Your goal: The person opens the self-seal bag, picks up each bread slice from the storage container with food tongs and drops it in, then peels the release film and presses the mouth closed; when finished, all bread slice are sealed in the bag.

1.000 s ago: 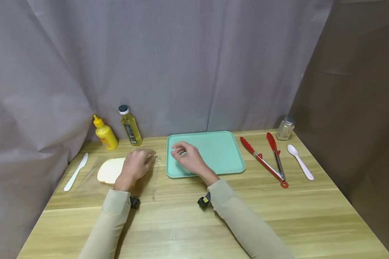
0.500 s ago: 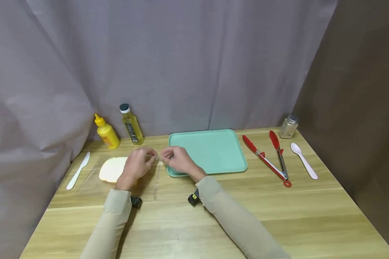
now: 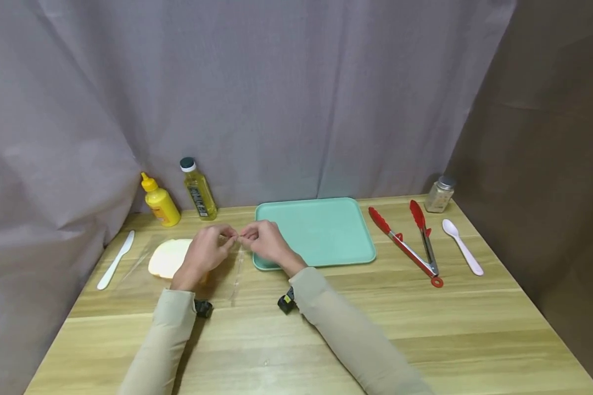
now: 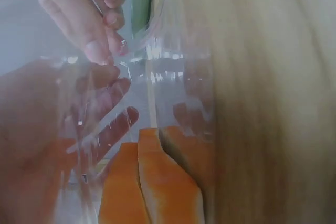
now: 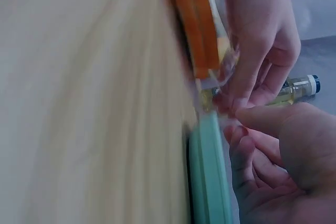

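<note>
A clear plastic bag (image 3: pixel 227 274) lies on the wooden table and holds slices of bread (image 3: pixel 167 258) with orange crusts (image 4: pixel 152 182). Both hands meet at the bag's open end, just left of the teal tray (image 3: pixel 326 225). My left hand (image 3: pixel 227 240) pinches the bag's edge from the left, and my right hand (image 3: pixel 245 237) pinches it from the right, fingertips nearly touching. In the right wrist view the left hand (image 5: pixel 231 100) and the right hand (image 5: pixel 236 124) pinch thin plastic beside the bread (image 5: pixel 194 19). The left wrist view looks through the plastic (image 4: pixel 173 61) at the right hand's fingertips (image 4: pixel 100 51).
A yellow mustard bottle (image 3: pixel 159 206) and an oil bottle (image 3: pixel 197 189) stand at the back left. A white plastic knife (image 3: pixel 116 259) lies at the far left. Red tongs (image 3: pixel 407 241), a white spoon (image 3: pixel 462 246) and a spice jar (image 3: pixel 438 195) are right of the tray.
My right hand has moved left off the tray to meet the left hand at the bag's mouth. The left hand has stayed on the bag.
</note>
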`<action>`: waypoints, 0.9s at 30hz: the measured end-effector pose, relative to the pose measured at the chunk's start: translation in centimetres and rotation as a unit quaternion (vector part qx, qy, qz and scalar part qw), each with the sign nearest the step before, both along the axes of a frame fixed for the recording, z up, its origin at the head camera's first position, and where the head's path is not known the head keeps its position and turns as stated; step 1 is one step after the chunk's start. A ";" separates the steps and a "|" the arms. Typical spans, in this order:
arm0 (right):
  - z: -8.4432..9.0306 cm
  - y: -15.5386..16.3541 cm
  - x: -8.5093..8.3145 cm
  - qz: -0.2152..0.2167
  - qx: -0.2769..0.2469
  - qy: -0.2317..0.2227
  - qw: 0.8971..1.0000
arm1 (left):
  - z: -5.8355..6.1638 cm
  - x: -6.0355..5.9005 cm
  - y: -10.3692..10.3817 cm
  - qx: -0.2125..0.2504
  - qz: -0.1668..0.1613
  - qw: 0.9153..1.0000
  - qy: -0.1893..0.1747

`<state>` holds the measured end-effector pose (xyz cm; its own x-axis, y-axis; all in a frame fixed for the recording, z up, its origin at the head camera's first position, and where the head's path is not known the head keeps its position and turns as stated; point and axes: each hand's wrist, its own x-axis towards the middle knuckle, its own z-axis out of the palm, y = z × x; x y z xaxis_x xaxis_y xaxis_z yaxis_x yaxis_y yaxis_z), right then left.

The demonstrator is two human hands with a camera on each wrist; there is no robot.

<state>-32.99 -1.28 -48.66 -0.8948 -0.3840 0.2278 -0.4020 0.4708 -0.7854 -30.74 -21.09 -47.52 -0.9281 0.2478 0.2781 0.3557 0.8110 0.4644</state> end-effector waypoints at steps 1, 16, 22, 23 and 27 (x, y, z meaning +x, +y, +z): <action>-0.1 -0.3 0.0 0.000 -0.002 0.002 1.000 | 0.0 0.1 -0.1 0.000 0.002 1.000 0.000; -0.9 0.1 -0.5 -0.007 -0.056 0.002 0.998 | 0.7 0.1 -0.3 -0.002 0.003 1.000 -0.006; -1.1 0.3 -0.7 0.010 -0.060 -0.002 0.998 | 1.0 0.2 -0.4 -0.015 -0.004 1.000 0.000; -1.1 0.3 -0.7 0.010 -0.059 0.000 0.998 | 1.0 0.3 -0.4 -0.018 -0.004 1.000 0.004; -1.0 0.3 -0.7 -0.005 -0.053 0.007 0.999 | 1.1 0.4 -0.2 -0.029 -0.003 0.999 0.018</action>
